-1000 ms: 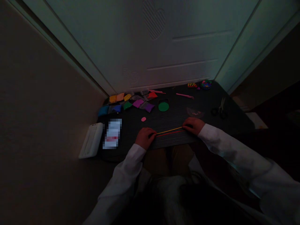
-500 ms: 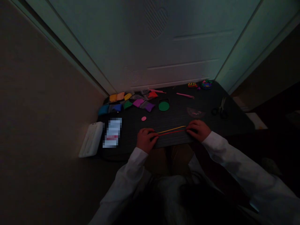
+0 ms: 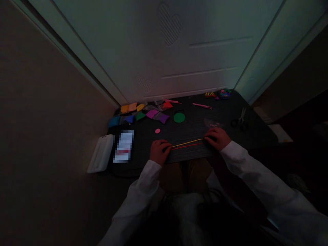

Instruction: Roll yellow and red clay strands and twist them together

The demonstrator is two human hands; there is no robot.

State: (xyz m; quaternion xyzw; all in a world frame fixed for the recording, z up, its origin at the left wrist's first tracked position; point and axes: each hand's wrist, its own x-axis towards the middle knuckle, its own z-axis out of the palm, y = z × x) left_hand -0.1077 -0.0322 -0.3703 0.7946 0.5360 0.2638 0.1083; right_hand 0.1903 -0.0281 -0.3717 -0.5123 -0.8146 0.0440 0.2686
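Note:
Two thin strands, one yellow (image 3: 187,142) and one red (image 3: 188,146), stretch side by side across the front of the dark table. My left hand (image 3: 160,151) has its fingers pressed together at their left ends. At the right end of the yellow strand is my right hand (image 3: 217,138), fingers bent and closed on it; the red strand runs just below those fingertips. Both hands rest low over the tabletop, and the fingertips partly hide the strand ends. Beyond the strands lie a small pink disc (image 3: 157,131) and a larger green disc (image 3: 179,118).
Several colourful clay packets (image 3: 151,113) fill the back left. A blurred phone screen (image 3: 123,146) and a white case (image 3: 101,153) lie at left. Pink tools (image 3: 202,106), scissors (image 3: 240,121), a clear bag (image 3: 211,123) and a decorated round piece (image 3: 224,94) are at right.
My right hand has shifted slightly, its fingertips now at the yellow strand's end above the red one. My left hand stays nearly in place. The camera view has tilted a little.

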